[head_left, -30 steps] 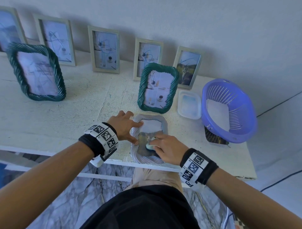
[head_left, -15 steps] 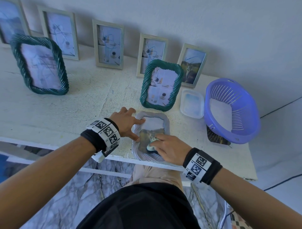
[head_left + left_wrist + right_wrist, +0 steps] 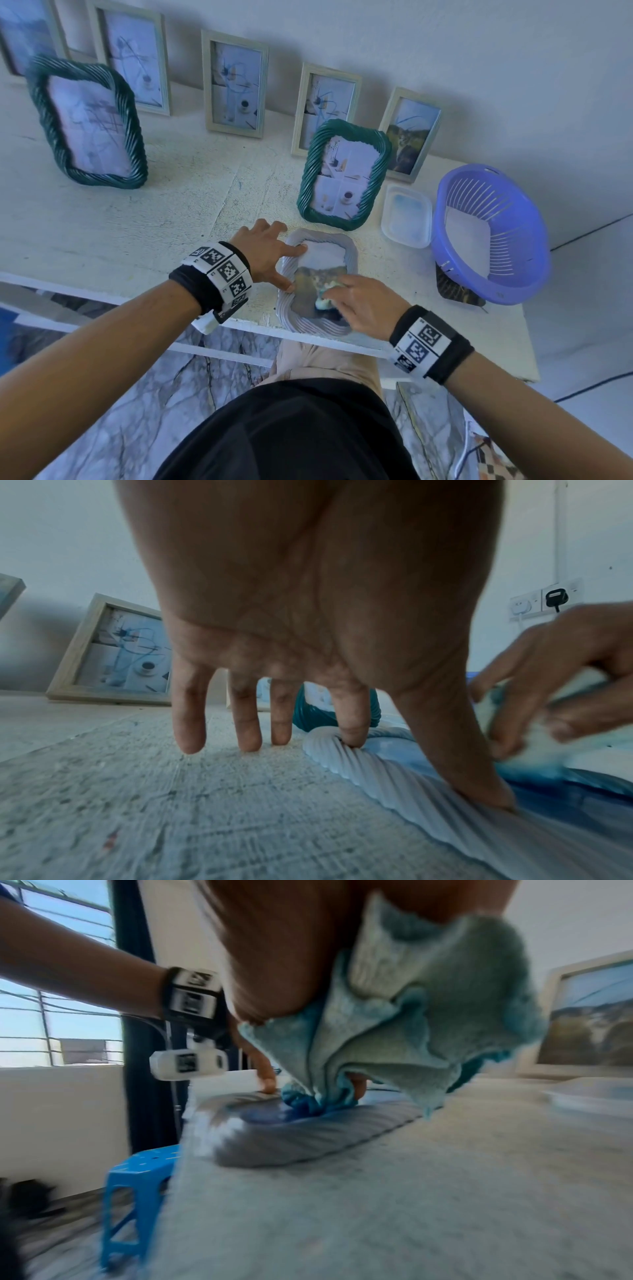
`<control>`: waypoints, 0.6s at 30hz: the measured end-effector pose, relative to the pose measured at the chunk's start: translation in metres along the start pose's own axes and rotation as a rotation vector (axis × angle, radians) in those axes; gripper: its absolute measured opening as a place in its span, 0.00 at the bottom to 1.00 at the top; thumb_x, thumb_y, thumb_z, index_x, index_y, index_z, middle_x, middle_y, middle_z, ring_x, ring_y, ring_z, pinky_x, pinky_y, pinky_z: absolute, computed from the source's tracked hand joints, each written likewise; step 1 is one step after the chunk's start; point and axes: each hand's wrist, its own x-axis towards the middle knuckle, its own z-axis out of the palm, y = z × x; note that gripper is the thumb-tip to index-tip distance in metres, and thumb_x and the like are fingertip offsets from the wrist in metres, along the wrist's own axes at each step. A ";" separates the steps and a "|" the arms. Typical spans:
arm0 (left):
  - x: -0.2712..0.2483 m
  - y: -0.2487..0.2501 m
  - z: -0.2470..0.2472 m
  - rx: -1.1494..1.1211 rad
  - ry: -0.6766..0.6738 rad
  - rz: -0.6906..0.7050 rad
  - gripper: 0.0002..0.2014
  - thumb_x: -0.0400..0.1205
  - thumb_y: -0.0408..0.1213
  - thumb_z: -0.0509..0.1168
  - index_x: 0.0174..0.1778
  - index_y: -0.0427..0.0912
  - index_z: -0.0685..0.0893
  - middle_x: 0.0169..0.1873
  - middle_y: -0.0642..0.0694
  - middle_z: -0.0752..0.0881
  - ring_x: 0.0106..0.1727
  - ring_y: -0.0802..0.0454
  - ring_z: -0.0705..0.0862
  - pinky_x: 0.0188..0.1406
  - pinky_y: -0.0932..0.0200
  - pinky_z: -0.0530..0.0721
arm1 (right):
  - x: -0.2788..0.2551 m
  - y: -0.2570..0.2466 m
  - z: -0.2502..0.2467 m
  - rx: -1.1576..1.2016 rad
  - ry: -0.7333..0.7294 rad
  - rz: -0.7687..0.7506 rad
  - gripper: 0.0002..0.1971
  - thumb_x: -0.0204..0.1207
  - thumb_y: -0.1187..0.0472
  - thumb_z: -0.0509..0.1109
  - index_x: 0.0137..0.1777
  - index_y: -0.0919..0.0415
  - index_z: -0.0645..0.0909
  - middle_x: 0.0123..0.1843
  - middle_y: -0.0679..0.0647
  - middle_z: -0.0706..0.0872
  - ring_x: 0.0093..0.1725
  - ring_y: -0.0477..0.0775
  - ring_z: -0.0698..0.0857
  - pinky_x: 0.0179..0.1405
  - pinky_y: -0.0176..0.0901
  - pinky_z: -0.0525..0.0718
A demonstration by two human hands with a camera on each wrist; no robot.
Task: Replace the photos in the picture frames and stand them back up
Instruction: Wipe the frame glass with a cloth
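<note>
A pale ribbed picture frame lies flat, face up, at the table's near edge, its photo showing through the glass. My left hand is spread open, index finger and thumb pressing on the frame's left rim. My right hand grips a bunched blue-green cloth and presses it on the glass. Two green rope-rimmed frames and several pale wooden frames stand behind.
A purple slatted basket sits at the right, over a dark flat piece. A clear plastic lid lies beside it. The white table ends just under the flat frame. A blue stool stands below.
My right hand with the cloth has shifted slightly across the glass. The left hand stays pressed on the frame's left rim. The head view has tilted.
</note>
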 end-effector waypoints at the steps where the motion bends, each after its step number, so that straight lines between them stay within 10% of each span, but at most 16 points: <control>1: 0.000 0.000 0.000 0.001 -0.001 0.000 0.44 0.70 0.74 0.63 0.82 0.69 0.56 0.82 0.43 0.57 0.79 0.37 0.60 0.71 0.37 0.69 | 0.003 0.007 -0.004 -0.002 0.027 0.040 0.13 0.81 0.67 0.63 0.62 0.64 0.84 0.56 0.60 0.84 0.50 0.61 0.84 0.50 0.51 0.84; 9: -0.001 0.002 0.000 0.023 0.010 -0.009 0.43 0.70 0.75 0.62 0.81 0.69 0.56 0.82 0.43 0.58 0.78 0.37 0.62 0.72 0.38 0.70 | -0.013 -0.020 0.006 0.035 0.102 -0.136 0.09 0.62 0.74 0.78 0.41 0.63 0.88 0.36 0.55 0.85 0.34 0.54 0.83 0.25 0.38 0.82; 14: 0.000 0.004 -0.002 0.042 0.000 -0.006 0.44 0.70 0.75 0.62 0.81 0.69 0.56 0.81 0.41 0.59 0.77 0.36 0.64 0.71 0.37 0.70 | 0.005 0.009 -0.003 0.019 0.027 0.068 0.14 0.80 0.67 0.63 0.62 0.62 0.84 0.55 0.59 0.82 0.49 0.61 0.83 0.48 0.52 0.83; 18: -0.001 0.004 -0.001 0.038 0.003 -0.014 0.44 0.70 0.75 0.62 0.81 0.69 0.56 0.81 0.42 0.59 0.77 0.36 0.63 0.72 0.37 0.70 | 0.005 -0.001 0.001 0.007 0.088 0.069 0.11 0.78 0.69 0.66 0.57 0.64 0.85 0.53 0.61 0.83 0.48 0.62 0.84 0.45 0.49 0.85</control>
